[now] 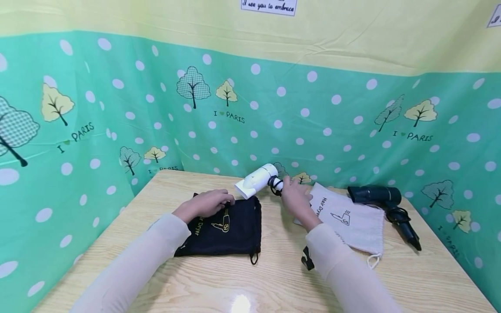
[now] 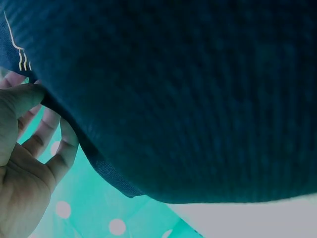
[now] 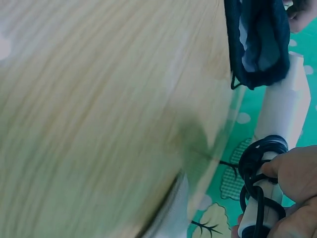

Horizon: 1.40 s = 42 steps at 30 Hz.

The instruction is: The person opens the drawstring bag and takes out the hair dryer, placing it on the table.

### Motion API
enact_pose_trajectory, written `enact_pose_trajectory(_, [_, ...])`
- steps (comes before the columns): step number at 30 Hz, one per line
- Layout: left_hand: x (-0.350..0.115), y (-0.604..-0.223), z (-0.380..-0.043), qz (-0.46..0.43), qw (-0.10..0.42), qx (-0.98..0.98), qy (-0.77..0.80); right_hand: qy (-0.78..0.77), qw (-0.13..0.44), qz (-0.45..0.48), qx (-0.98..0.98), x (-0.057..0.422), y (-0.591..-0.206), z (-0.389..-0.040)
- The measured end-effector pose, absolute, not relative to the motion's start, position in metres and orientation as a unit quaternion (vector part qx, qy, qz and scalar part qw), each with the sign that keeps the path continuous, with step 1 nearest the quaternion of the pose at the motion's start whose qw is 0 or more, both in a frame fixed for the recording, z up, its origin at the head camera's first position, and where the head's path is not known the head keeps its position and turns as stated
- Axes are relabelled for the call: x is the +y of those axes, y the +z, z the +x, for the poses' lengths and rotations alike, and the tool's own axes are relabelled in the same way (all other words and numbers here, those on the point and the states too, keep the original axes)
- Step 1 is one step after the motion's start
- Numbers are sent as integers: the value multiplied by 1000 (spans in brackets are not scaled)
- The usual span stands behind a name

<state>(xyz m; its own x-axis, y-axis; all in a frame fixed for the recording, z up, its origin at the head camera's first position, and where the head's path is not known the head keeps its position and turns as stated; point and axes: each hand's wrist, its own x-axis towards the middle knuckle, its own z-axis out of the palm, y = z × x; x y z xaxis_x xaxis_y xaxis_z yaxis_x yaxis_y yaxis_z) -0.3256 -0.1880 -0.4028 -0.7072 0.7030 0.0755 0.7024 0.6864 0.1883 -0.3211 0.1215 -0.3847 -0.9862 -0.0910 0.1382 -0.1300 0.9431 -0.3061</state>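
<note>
My left hand pinches the upper edge of a black drawstring bag printed with a gold hair dryer. In the left wrist view the dark cloth fills most of the picture, thumb and fingers at its edge. My right hand grips the handle of a white hair dryer, behind the bag's far right corner. A black cord is wound round that handle. The right wrist view shows the bag's mouth gaping, with the dryer's nozzle end right by it.
A light grey bag lettered "Hair Dryer" lies to the right, partly behind my right arm. Beside it lies a black hair dryer with its cord wrapped. A small black object shows by my right sleeve. A green curtain backs the wooden table.
</note>
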Motion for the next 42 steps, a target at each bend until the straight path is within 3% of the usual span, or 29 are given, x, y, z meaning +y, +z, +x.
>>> enact_pose_trajectory(22, [-186,-404,-329,367,29,924,102,165,-4,13,-986,103,-401,-326])
enact_pose_trajectory(34, [-184,-402,-326,358,30,929,91,132,-7,48,-990,112,-385,-310])
enact_pose_trajectory(42, [-177,-386,-317,353,0,932,77,147,-31,101,-984,137,-370,-299])
